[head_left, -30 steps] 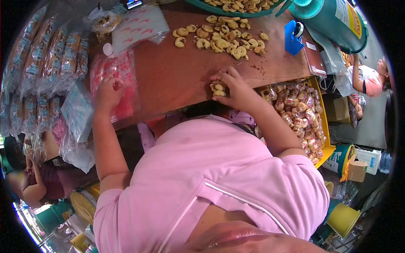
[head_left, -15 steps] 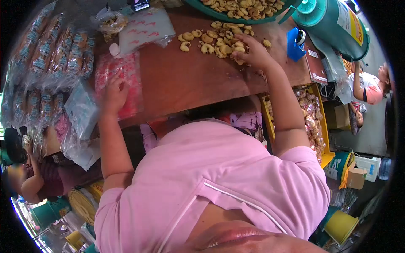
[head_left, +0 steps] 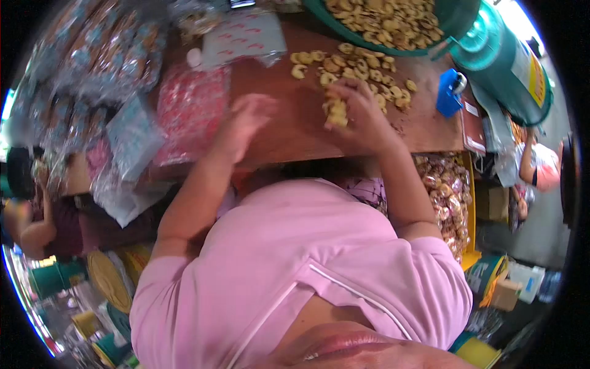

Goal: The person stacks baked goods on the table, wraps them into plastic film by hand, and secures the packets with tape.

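My right hand [head_left: 362,114] is closed around several curved yellow-brown cookies [head_left: 336,113] just above the brown table [head_left: 286,138]. Behind it a loose pile of similar cookies [head_left: 362,66] lies on the tabletop. My left hand [head_left: 249,120] is in the air at the right edge of a stack of red-printed plastic bags [head_left: 190,114]. Motion smears its fingers, and whether they hold anything is unclear.
A green basin [head_left: 430,49] of cookies stands at the back, beside a green container [head_left: 510,67] and a blue tape dispenser [head_left: 450,92]. Packed bread [head_left: 107,55] fills the left. A yellow crate [head_left: 470,215] holds wrapped packs. Co-workers [head_left: 541,166] are at both sides.
My right hand went to the cookie pile and has come back toward me with cookies in its grasp. My left hand has lifted off the red bags and moved right. The view has shifted.
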A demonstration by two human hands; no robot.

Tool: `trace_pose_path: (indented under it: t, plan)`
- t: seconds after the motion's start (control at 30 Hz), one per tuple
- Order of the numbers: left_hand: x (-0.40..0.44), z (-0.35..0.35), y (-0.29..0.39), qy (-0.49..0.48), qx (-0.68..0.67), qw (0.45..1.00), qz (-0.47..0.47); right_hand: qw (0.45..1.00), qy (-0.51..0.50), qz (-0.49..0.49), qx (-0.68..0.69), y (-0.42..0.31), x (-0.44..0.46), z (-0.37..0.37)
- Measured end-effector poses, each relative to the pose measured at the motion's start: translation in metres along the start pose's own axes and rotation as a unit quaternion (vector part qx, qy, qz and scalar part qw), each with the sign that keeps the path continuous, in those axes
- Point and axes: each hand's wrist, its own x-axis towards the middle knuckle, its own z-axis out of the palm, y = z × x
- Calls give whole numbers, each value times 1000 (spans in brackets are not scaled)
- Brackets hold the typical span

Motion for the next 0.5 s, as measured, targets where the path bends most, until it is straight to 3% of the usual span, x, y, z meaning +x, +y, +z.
trace_pose_path:
  t: [0.07, 0.13, 0.23, 0.27, 0.5]
  plan:
    - [9, 33, -6, -152, -192, 961, -131, 997, -20, -65, 30, -31, 0, 23]
    - [10, 64, -8, -156, -297, 916, -218, 992, -39, -122, -2, -43, 1, 36]
    - [10, 78, 0, -201, -285, 916, -196, 990, 16, -131, -57, -49, 1, 45]
    - [7, 86, 2, -119, -258, 934, -215, 990, 12, -118, -77, -52, 0, 46]
    - [-2, 86, 5, -80, -209, 952, -208, 986, -12, -107, -130, -50, 1, 60]
